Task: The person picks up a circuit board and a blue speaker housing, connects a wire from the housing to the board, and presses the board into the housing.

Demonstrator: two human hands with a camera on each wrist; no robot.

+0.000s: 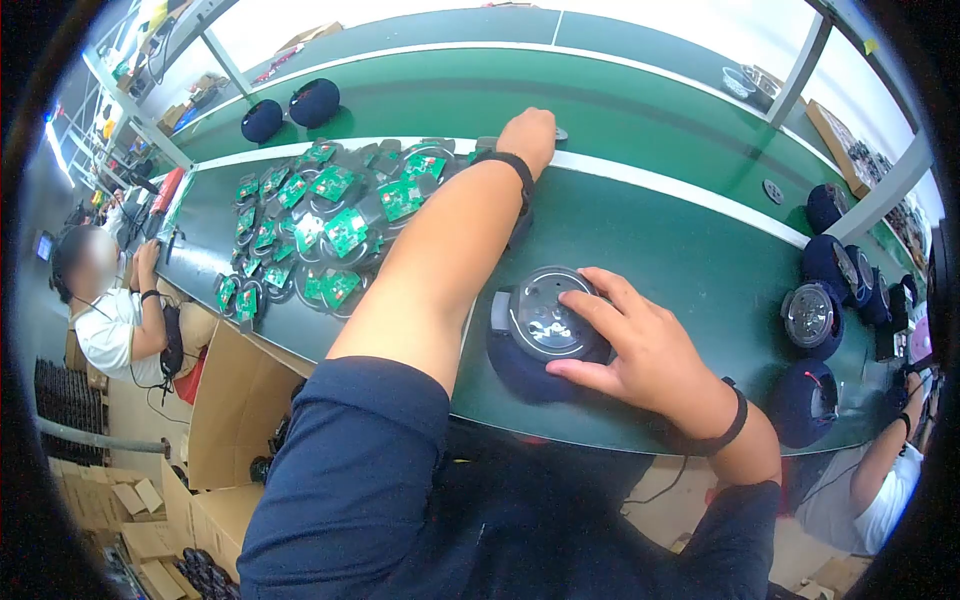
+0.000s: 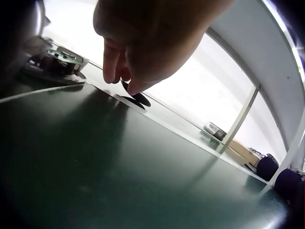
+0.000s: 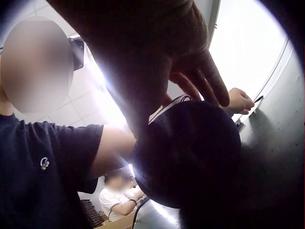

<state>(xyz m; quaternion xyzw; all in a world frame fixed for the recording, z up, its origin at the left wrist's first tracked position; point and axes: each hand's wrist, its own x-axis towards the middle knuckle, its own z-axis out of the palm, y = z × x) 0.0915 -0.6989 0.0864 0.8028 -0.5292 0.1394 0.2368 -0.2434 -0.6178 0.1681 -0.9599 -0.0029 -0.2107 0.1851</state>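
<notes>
My left hand (image 1: 530, 138) reaches far across the bench and pinches a small thin dark disc (image 2: 138, 98) just above the white strip. In the right wrist view the same disc (image 3: 259, 99) shows edge-on at the fingertips. Nearer to me, my right hand (image 1: 650, 345) grips a dark blue, fabric-covered round housing (image 1: 520, 372) from its right side. Its thumb and fingers spread over a round clear-and-grey cover (image 1: 550, 335) on top. The right wrist view shows the housing's dark fabric side (image 3: 190, 152) below the fingers.
Many clear round parts with green circuit boards (image 1: 345, 232) crowd the bench on the left. Similar blue housings (image 1: 812, 320) stand at the right, two more (image 1: 315, 103) at the far left. A small grey disc (image 1: 773, 191) lies beyond the white strip. People sit at both sides.
</notes>
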